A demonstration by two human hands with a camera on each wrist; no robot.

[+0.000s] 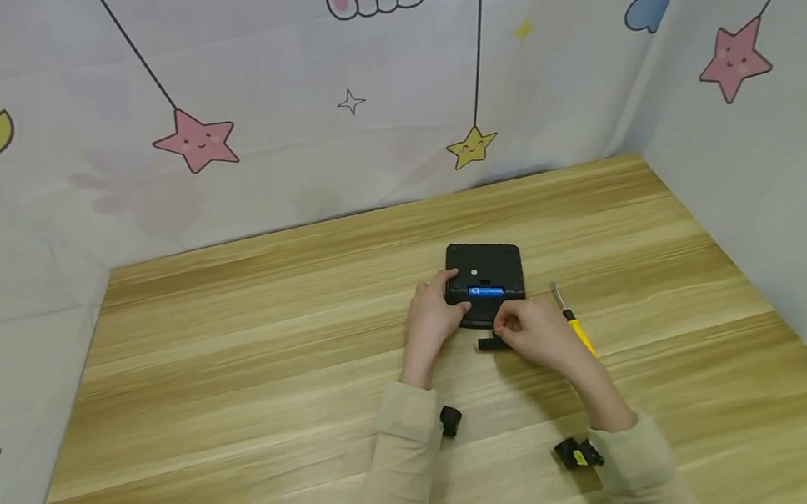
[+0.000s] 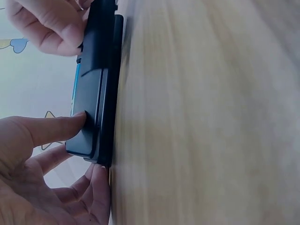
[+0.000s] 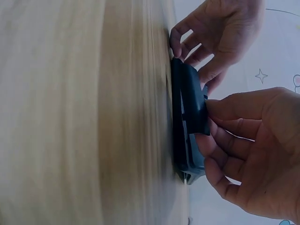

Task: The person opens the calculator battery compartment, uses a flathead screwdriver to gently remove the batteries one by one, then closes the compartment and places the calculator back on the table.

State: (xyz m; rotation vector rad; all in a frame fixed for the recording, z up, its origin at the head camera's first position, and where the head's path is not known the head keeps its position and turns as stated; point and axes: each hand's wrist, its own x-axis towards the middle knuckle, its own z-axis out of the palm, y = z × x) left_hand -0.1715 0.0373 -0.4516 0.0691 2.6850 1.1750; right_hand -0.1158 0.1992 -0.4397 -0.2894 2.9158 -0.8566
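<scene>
A flat black device (image 1: pixel 489 258) lies on the table with its battery slot uncovered, and a blue battery (image 1: pixel 486 292) sits lengthwise in that slot. At its left edge my left hand (image 1: pixel 432 313) grips it, the thumb pressing on its upper face as the left wrist view shows. My right hand (image 1: pixel 540 333) pinches a small black battery cover (image 3: pixel 193 98) between thumb and fingers. In the head view the cover shows just below the device's near edge; both wrist views have it overlapping the device.
Right of the device lies a screwdriver (image 1: pixel 580 334) with a yellow and black handle, its metal shaft pointing away. Black wrist cameras show beside both sleeves. A wood-grain table (image 1: pixel 239 390) fills the space, bounded at the back and sides by printed white cloth (image 1: pixel 276 74).
</scene>
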